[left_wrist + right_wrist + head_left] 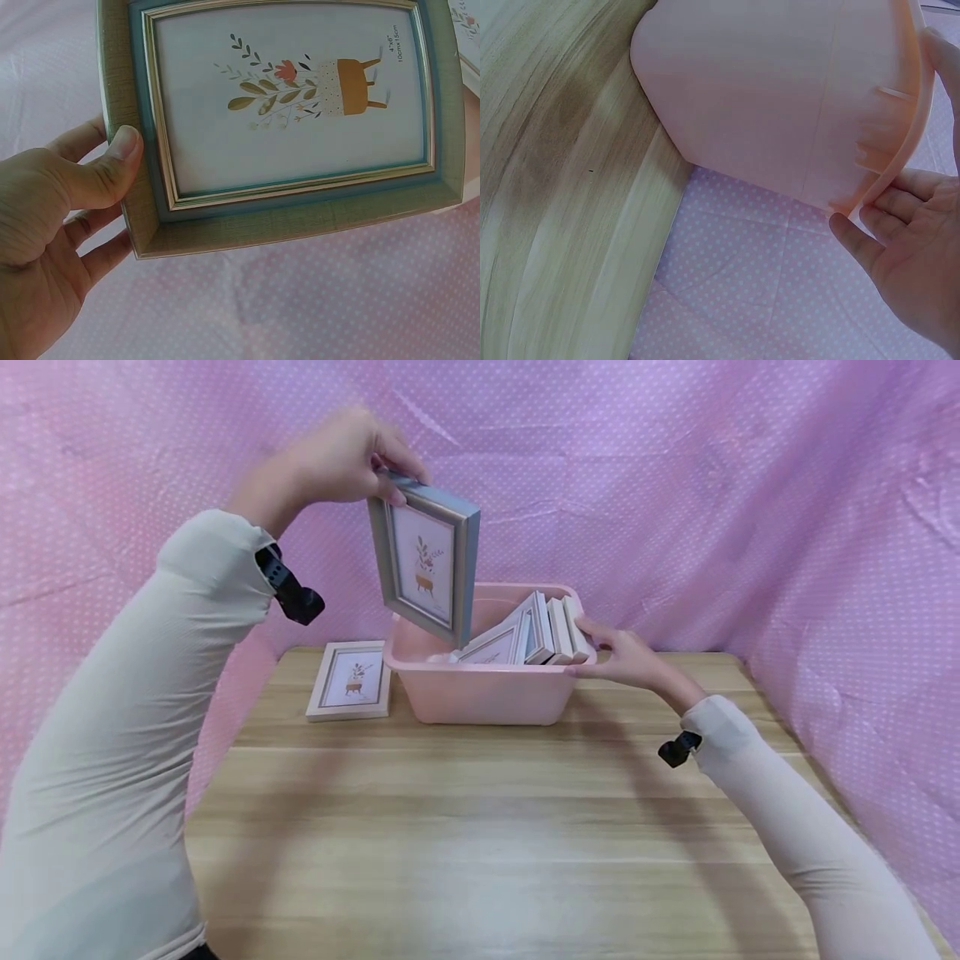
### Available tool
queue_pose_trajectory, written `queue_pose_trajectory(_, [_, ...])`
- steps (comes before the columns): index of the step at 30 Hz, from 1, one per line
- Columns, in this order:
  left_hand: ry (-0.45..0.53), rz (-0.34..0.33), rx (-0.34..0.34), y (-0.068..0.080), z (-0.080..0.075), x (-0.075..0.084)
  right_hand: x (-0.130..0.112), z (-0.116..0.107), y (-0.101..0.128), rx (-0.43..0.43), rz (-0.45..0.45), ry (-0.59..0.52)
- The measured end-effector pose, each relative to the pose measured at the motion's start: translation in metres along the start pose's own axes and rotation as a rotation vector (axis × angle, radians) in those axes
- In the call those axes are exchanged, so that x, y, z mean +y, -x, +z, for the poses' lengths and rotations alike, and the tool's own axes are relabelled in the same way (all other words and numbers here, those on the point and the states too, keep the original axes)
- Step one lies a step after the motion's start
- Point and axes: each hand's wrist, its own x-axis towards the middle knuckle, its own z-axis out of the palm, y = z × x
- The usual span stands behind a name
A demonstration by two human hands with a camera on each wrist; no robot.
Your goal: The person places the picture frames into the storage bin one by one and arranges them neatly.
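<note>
In the head view my left hand [341,458] holds a grey-blue picture frame [425,560] by its top edge, raised above the pink plastic bin [487,695]. The left wrist view shows the thumb on the front of its border and fingers behind; a potted-plant print fills the middle. My right hand [632,660] grips the bin's right rim, and in the right wrist view its fingers [900,202] curl over that rim. Several more picture frames [538,631] lean inside the bin at the right, their lower parts hidden by its front wall.
A cream picture frame [384,700] lies face up on the wooden table [465,827], just left of the bin. Pink dotted cloth [660,510] hangs behind and along the sides of the table.
</note>
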Motion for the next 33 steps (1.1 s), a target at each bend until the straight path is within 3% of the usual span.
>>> queue_pose_trajectory(5, [0.032, 0.012, -0.004, -0.007, 0.015, -0.005, 0.002, 0.001, 0.002, -0.002, -0.005, 0.015])
queue_pose_trajectory(11, [0.077, 0.023, -0.059, -0.015, 0.031, -0.005, 0.003, 0.002, 0.003, 0.016, -0.027, 0.032])
queue_pose_trajectory(17, [0.062, 0.078, -0.08, -0.027, 0.047, -0.007, 0.003, 0.003, 0.0, 0.022, -0.037, 0.015])
queue_pose_trajectory(25, [0.063, 0.076, -0.093, -0.039, 0.06, -0.01, 0.005, 0.004, -0.002, 0.029, -0.04, 0.02])
queue_pose_trajectory(33, [0.098, 0.088, -0.179, -0.046, 0.079, -0.02, 0.006, 0.005, -0.002, 0.034, -0.027, 0.015])
